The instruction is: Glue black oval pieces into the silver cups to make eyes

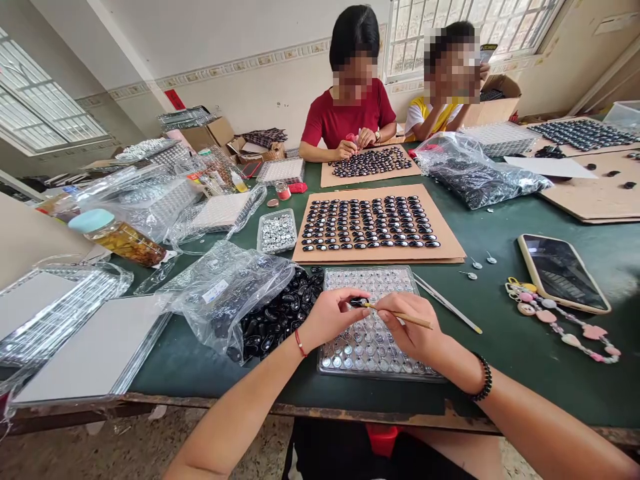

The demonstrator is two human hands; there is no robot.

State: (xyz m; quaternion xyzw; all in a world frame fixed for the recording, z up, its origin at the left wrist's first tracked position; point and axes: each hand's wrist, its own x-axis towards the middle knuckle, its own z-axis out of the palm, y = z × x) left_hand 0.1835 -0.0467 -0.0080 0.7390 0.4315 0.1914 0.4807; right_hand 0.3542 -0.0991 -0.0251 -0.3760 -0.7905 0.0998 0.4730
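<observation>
My left hand (pixel 336 316) is closed in a pinch on a small black glossy piece (pixel 358 302). My right hand (pixel 411 325) grips a thin wooden stick (pixel 407 318), its tip touching or very near the piece. Both hands are above a clear plastic tray (pixel 350 366) filled with rows of small round silvery parts. Left of the tray, many loose black pieces (pixel 280 310) spill from a clear plastic bag (pixel 225 283). Behind it, similar black pieces stand in rows on a cardboard sheet (pixel 383 259). White tweezers (pixel 447 303) lie right of the tray.
A phone (pixel 563 273) with a beaded strap (pixel 565 327) lies at right. A small box (pixel 277 231) of silvery parts and a lidded bottle (pixel 120 237) stand left. Across the table a person in red (pixel 350 120) handles black pieces; another person (pixel 445 113) sits beside.
</observation>
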